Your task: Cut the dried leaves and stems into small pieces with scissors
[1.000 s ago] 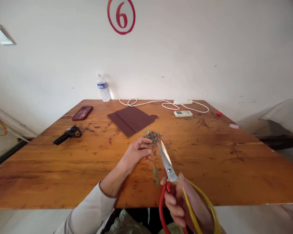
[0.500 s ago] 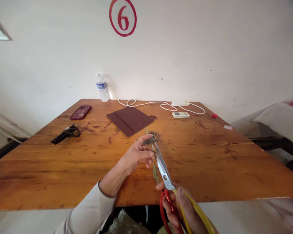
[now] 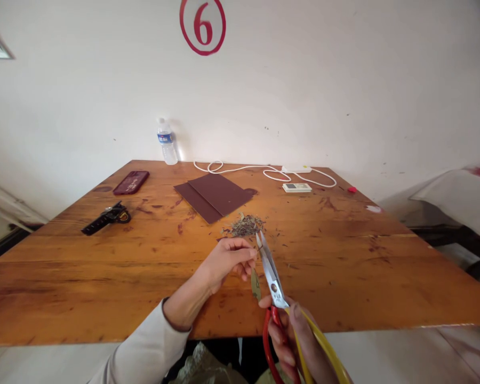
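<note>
My right hand [image 3: 294,341] grips a pair of scissors [image 3: 272,280] with one red and one yellow handle, its blades pointing away from me and slightly parted. Thumb and fingers of my left hand [image 3: 228,262] are pinched at the blade tips, around a small dark piece of dried leaf [image 3: 260,248], mostly hidden. Just below those fingers is a greenish dried leaf [image 3: 255,285]; whether it lies on the table or hangs from the hand I cannot tell. Beyond the blade tips lies a heap of dried leaf shreds [image 3: 246,225].
On the wooden table [image 3: 144,282] lie two dark red boards [image 3: 218,194], a phone [image 3: 131,182], a black strap-like item [image 3: 108,218] and a small white device [image 3: 296,188]. A water bottle [image 3: 168,143] and a white cable [image 3: 240,169] are by the wall.
The scissor blades have come closer together and shifted slightly right. My left hand has drawn back from the heap, its raised index finger now folded down, leaving the shreds in fuller view.
</note>
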Demonstrator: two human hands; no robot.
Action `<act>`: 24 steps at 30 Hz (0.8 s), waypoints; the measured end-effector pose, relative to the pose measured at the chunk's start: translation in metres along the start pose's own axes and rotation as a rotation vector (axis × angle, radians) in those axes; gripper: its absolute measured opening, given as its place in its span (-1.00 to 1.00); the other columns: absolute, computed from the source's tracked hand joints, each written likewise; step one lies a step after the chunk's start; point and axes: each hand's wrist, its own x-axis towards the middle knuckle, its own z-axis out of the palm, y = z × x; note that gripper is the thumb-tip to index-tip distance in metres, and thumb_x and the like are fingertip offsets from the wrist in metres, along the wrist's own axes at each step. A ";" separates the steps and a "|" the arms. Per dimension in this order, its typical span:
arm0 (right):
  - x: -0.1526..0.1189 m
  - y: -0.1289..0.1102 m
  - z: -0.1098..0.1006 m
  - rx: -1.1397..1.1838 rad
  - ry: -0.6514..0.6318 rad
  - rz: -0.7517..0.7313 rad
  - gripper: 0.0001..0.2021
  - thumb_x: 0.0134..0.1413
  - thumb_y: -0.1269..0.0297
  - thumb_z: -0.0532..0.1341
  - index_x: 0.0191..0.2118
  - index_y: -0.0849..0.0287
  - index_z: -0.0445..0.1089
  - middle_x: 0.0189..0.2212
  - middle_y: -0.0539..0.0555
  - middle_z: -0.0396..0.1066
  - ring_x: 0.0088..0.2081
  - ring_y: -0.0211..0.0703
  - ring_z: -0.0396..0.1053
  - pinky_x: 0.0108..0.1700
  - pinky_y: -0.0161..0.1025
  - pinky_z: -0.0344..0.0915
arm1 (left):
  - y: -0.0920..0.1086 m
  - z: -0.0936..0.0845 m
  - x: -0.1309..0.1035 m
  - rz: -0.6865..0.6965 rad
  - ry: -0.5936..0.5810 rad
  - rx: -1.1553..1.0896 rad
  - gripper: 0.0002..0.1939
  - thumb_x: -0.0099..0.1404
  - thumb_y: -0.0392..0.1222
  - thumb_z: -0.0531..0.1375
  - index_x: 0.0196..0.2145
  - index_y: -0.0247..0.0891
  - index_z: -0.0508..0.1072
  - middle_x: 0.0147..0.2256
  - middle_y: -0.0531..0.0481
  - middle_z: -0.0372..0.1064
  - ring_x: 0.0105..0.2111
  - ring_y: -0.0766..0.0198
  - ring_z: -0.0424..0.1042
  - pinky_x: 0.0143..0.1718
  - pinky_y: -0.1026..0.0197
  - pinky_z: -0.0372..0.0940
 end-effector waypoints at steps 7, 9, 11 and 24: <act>0.011 0.018 -0.016 0.114 -0.111 0.010 -0.31 0.03 -0.40 0.10 -0.04 0.15 0.40 -0.48 -0.01 0.29 -0.63 -0.36 0.15 -0.64 -0.38 0.16 | -0.003 -0.001 0.005 0.031 0.019 -0.050 -0.83 -0.05 -0.20 0.35 -0.56 -0.34 0.46 -0.59 0.00 0.44 -0.61 0.37 0.38 -0.52 0.29 0.33; 0.020 0.026 -0.023 0.187 -0.196 0.061 -0.23 -0.13 -0.48 0.14 -0.06 0.15 0.41 -0.49 0.01 0.31 -0.63 -0.30 0.20 -0.64 -0.31 0.22 | -0.003 -0.002 0.005 0.035 0.007 -0.051 -0.84 -0.06 -0.21 0.35 -0.57 -0.33 0.46 -0.59 0.00 0.44 -0.60 0.36 0.38 -0.51 0.27 0.33; 0.027 0.032 -0.027 0.218 -0.267 0.108 -0.18 -0.24 -0.51 0.18 -0.08 0.15 0.41 -0.52 0.01 0.32 -0.65 -0.26 0.22 -0.65 -0.28 0.23 | -0.003 -0.002 0.005 0.036 -0.008 -0.030 -0.85 -0.07 -0.22 0.34 -0.58 -0.33 0.45 -0.61 0.00 0.43 -0.61 0.36 0.36 -0.52 0.27 0.32; 0.020 0.029 -0.014 0.350 -0.228 0.090 -0.30 -0.12 -0.43 0.20 -0.09 0.09 0.41 -0.57 -0.14 0.19 -0.69 -0.47 -0.05 -0.70 -0.48 0.01 | -0.003 0.000 0.002 0.026 -0.017 -0.009 -0.85 -0.09 -0.20 0.35 -0.62 -0.31 0.48 -0.62 -0.01 0.43 -0.62 0.34 0.36 -0.50 0.26 0.31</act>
